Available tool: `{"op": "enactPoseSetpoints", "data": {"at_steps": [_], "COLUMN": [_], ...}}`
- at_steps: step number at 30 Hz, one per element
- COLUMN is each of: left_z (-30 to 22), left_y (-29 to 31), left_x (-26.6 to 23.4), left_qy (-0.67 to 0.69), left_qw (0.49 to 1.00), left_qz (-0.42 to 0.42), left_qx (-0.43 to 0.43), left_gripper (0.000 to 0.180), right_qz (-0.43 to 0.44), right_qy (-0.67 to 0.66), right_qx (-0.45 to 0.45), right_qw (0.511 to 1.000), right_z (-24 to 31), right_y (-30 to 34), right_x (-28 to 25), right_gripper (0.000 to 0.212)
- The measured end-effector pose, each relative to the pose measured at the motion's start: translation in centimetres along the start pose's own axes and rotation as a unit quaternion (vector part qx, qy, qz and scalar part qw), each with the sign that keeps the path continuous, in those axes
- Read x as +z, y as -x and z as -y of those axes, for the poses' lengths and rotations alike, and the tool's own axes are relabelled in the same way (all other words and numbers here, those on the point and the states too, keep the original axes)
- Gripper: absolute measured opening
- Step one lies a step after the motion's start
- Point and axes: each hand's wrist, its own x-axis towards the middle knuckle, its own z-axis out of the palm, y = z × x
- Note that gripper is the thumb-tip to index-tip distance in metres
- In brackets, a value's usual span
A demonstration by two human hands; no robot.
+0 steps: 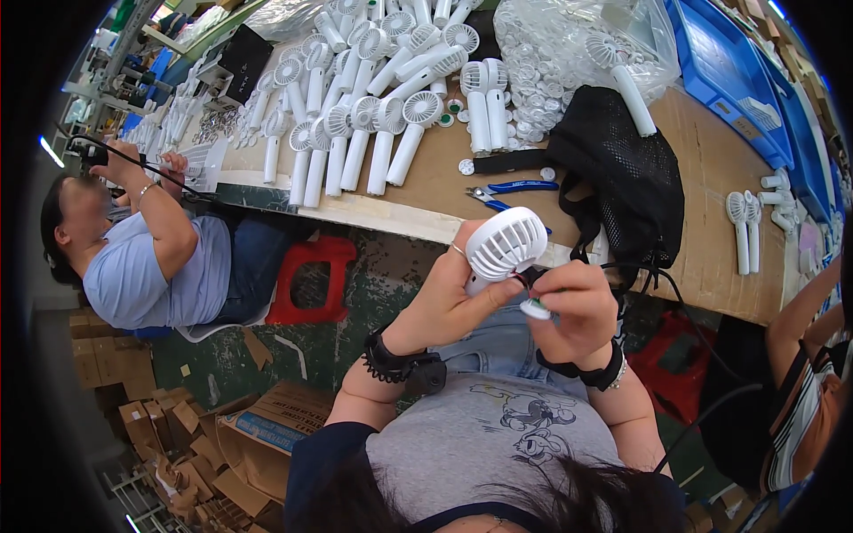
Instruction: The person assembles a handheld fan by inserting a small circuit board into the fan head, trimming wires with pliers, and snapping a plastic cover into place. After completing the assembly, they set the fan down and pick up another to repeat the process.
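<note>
A white handheld fan (506, 243) is gripped in my left hand (442, 306), its grille facing up and to the right. My right hand (582, 313) pinches a small round white cap (535, 309) with a bit of green on it, just below the fan. Short dark and red wires (529, 276) show between the fan and my right fingers; where they end is hidden. Both hands are in front of the table edge, above my lap. Blue-handled cutters (522, 186) lie on the table just beyond the fan.
Many white fans (364, 115) crowd the table's far left. A clear bag of round white parts (533, 80), a black mesh bag (626, 178) and a blue tray (737, 84) stand beyond. A seated co-worker (160, 258) is left, another person's arm (804, 311) right. Black cables hang at right.
</note>
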Motion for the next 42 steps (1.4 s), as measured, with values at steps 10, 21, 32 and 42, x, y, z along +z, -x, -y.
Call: {"op": "enactPoseSetpoints", "data": {"at_steps": [10, 21, 32, 42], "left_z": [0.3, 1.0, 0.6, 0.8], "left_y": [-0.7, -0.7, -0.5, -0.7], "left_x": [0.0, -0.1, -0.1, -0.3], "left_qy": [-0.140, -0.144, -0.151, -0.190], "left_qw": [0.984, 0.977, 0.976, 0.965], "left_qz": [-0.058, -0.100, -0.091, -0.078], "left_qx": [0.097, 0.121, 0.128, 0.163], "left_gripper": [0.051, 0.053, 0.052, 0.053], "right_qz": [-0.017, -0.019, 0.074, 0.121], "right_qy": [-0.237, -0.316, -0.183, -0.031], "right_qx": [0.251, 0.298, 0.223, 0.146], "right_qw": [0.938, 0.900, 0.955, 0.981], "right_z": [0.0, 1.0, 0.7, 0.7], "right_y": [0.1, -0.3, -0.7, -1.7], "right_x": [-0.4, 0.3, -0.6, -1.0], "right_gripper": [0.016, 0.019, 0.023, 0.033]}}
